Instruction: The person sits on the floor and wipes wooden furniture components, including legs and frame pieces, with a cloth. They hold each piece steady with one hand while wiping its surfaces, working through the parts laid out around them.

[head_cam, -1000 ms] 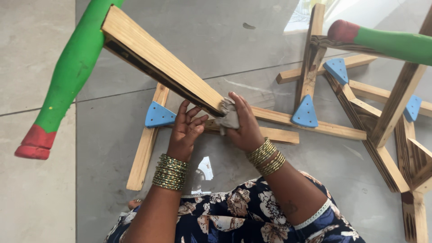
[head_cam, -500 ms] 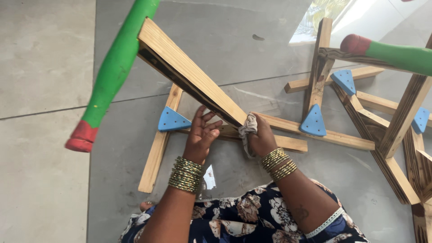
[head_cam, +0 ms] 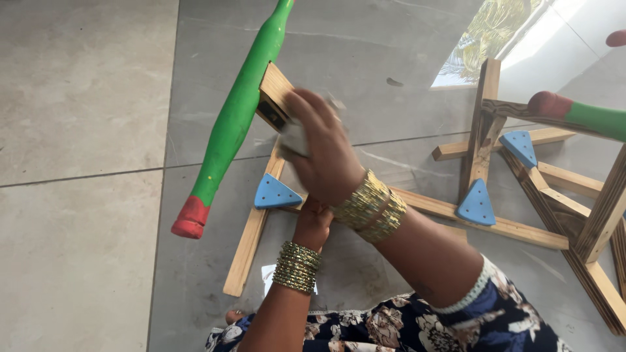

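**Right hand has slid up the wooden bar to the green handle**

Head view: since half a second ago, my right hand (head_cam: pixel 326 153) has travelled from the low end of the slanted wooden bar (head_cam: pixel 274 88) up to its top, next to the green handle (head_cam: pixel 238 117) with its red tip. The fingers there are curled narrow, pressing a small pale cloth pad (head_cam: pixel 295 138) against the bar. My left hand (head_cam: pixel 313 221) has stayed lower, under the right wrist; it touches the underside of the frame, but I cannot tell how its fingers stand, since the right forearm hides them. Gold bangles (head_cam: pixel 297 267) ring both wrists.

The wooden frame (head_cam: pixel 251 241) lies on the grey tiled floor (head_cam: pixel 78 130), a blue triangular bracket (head_cam: pixel 275 193) at its corner. A second blue bracket (head_cam: pixel 476 205) sits further right, beside another wooden frame (head_cam: pixel 587 221) carrying its own green handle (head_cam: pixel 596 117).
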The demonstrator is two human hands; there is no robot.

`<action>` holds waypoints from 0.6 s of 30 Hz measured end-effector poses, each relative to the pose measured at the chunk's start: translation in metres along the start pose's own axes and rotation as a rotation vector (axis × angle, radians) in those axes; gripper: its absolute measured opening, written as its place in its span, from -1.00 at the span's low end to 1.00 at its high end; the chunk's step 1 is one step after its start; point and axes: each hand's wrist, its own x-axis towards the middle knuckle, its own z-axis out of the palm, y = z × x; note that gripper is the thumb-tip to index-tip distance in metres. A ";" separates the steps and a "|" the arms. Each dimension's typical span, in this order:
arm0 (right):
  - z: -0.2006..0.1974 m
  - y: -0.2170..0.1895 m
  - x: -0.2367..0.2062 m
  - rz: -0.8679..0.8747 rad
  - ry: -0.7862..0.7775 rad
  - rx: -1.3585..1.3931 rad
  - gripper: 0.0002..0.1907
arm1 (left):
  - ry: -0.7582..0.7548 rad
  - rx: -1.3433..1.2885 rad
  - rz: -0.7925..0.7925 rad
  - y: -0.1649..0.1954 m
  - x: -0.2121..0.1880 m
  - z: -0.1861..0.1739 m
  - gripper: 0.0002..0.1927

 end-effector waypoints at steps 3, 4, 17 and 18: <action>0.005 -0.020 0.039 -0.079 0.006 0.045 -0.24 | -0.036 0.033 0.026 0.007 -0.003 0.003 -0.39; 0.005 -0.022 0.045 -0.078 0.016 0.053 -0.21 | -0.038 -0.034 0.015 0.008 -0.003 0.004 -0.38; 0.009 0.046 -0.111 0.234 0.135 -0.141 -0.28 | -0.111 -0.233 0.000 0.005 0.000 0.004 -0.40; 0.009 0.055 -0.128 0.271 0.124 -0.150 -0.29 | -0.095 -0.158 0.005 0.005 0.001 0.004 -0.37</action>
